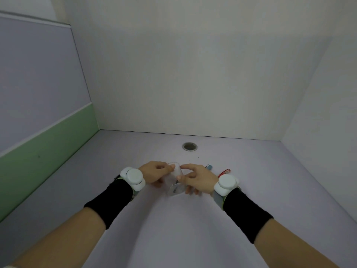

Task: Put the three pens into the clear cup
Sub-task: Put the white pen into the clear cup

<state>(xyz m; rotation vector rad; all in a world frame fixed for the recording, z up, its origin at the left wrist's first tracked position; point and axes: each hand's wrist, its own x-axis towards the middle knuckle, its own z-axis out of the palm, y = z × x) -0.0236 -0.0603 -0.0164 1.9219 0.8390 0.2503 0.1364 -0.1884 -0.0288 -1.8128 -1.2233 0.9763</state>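
1. Two hands at lower centre of the head view: I see left hand (154, 172) and right hand (197, 177) both wrapped around the clear cup (174, 178), tilted.
2. Blue pen (209, 166) and red pen (225, 172) lie on the desk (173, 229), right of the cup.

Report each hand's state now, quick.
Left hand: closed on the clear cup, which is tilted.
Right hand: fingers curled beside the cup; whether its grip is on it cannot be told.

Soft, even, rather dim light; faint shadows under both forearms (hands slightly blurred), wide-angle bending at the edges.
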